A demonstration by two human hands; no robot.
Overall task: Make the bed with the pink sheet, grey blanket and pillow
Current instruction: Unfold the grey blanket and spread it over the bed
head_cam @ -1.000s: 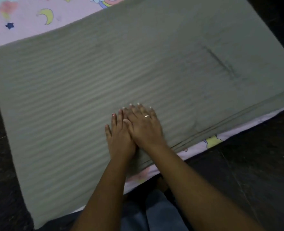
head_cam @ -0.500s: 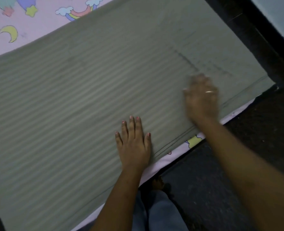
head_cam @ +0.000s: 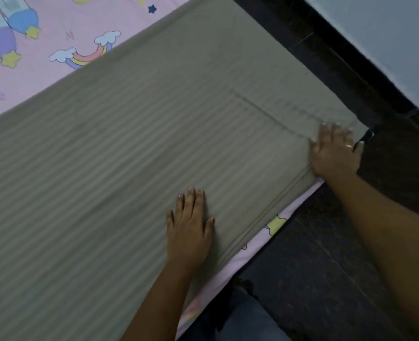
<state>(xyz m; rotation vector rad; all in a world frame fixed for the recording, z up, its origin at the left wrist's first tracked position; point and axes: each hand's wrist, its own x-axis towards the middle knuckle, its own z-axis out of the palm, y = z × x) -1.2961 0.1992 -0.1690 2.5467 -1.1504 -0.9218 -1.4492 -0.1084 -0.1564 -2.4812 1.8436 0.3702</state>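
Note:
The grey striped blanket (head_cam: pixel 129 168) lies spread flat over the pink sheet (head_cam: pixel 43 33), which has rainbows, stars and moons printed on it. Pink sheet also shows as a thin strip along the near edge. My left hand (head_cam: pixel 190 230) rests flat, fingers apart, on the blanket near its near edge. My right hand (head_cam: pixel 334 151) presses flat on the blanket's right corner, fingers spread, a ring on one finger. A crease runs from that corner up into the blanket. No pillow is in view.
Dark floor (head_cam: pixel 326 267) lies to the right of the bedding and in front of it. A pale wall (head_cam: pixel 388 40) rises at the upper right behind a dark skirting. My blue trouser leg (head_cam: pixel 250 318) shows at the bottom.
My right hand has slid from beside my left hand out to the blanket's right corner. My left hand has stayed flat near the near edge. The view has shifted right.

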